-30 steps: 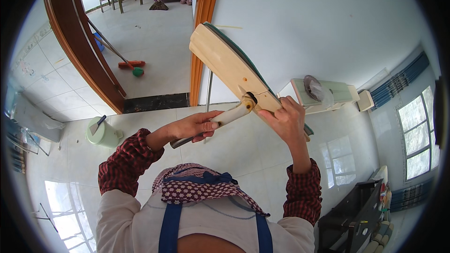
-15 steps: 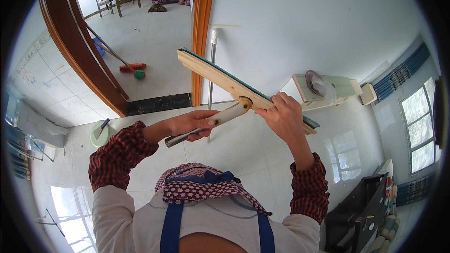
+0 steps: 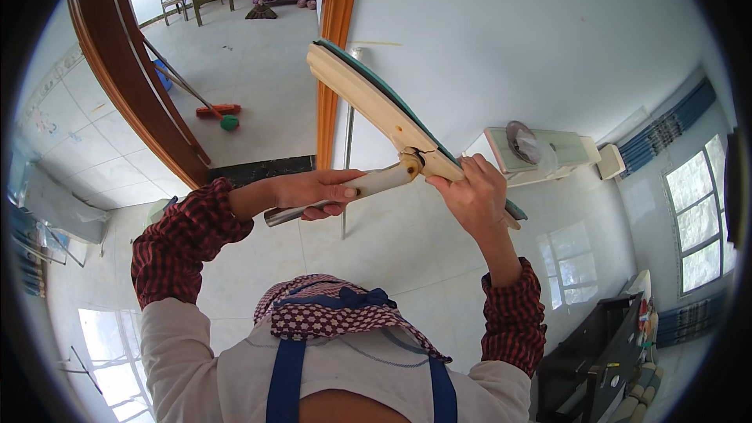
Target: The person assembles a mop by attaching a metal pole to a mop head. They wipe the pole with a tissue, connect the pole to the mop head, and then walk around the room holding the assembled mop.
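Note:
In front of my chest I hold a floor squeegee with a long beige head (image 3: 356, 98) and a teal strip (image 3: 384, 94) along its far edge. My left hand (image 3: 309, 190) is closed around its short handle socket (image 3: 384, 182), which is pale and ends in a bare metal tube (image 3: 283, 215). My right hand (image 3: 476, 192) grips the beige head just right of the pivot joint, thumb in front, fingers over the teal edge. A dark jagged crack (image 3: 423, 154) runs across the head beside the joint, and the head bends there.
Behind the squeegee, a metal pole (image 3: 345, 211) leans against the wall by the orange-brown door frame (image 3: 333, 23). Beyond the doorway lie an orange brush head (image 3: 218, 110) and a broom (image 3: 261, 11). A pale green cabinet (image 3: 501, 145) stands right; dark furniture (image 3: 583, 360) sits lower right.
The head's left part has swung up and away, so the once straight head now bends at the joint and its crack shows wider. My left hand has shifted slightly left with the socket.

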`<control>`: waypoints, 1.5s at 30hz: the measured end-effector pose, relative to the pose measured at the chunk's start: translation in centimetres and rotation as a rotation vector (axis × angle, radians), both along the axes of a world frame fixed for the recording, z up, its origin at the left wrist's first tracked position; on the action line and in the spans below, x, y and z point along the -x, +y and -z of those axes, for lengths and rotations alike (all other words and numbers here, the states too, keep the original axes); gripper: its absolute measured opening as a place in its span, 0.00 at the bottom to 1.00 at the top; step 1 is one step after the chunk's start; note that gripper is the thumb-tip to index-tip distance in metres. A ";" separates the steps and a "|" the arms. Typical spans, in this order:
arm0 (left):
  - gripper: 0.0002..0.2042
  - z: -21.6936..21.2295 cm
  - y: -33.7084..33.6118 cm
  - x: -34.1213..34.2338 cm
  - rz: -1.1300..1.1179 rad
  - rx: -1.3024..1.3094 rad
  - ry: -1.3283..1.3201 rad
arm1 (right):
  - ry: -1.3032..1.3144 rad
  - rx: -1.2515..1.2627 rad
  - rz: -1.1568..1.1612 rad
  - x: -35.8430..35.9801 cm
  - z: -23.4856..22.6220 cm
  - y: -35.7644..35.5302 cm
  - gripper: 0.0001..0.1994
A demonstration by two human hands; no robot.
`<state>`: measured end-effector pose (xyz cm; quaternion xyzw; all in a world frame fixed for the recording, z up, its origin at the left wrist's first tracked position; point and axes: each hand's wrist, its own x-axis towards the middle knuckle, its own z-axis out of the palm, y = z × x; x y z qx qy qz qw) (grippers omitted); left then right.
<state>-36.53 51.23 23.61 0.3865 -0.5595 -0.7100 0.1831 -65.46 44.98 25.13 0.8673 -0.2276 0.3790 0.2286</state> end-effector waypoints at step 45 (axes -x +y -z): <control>0.23 -1.2 0.4 -1.5 -0.327 0.481 -0.260 | -0.781 -0.753 -0.025 -5.3 5.7 -2.4 0.12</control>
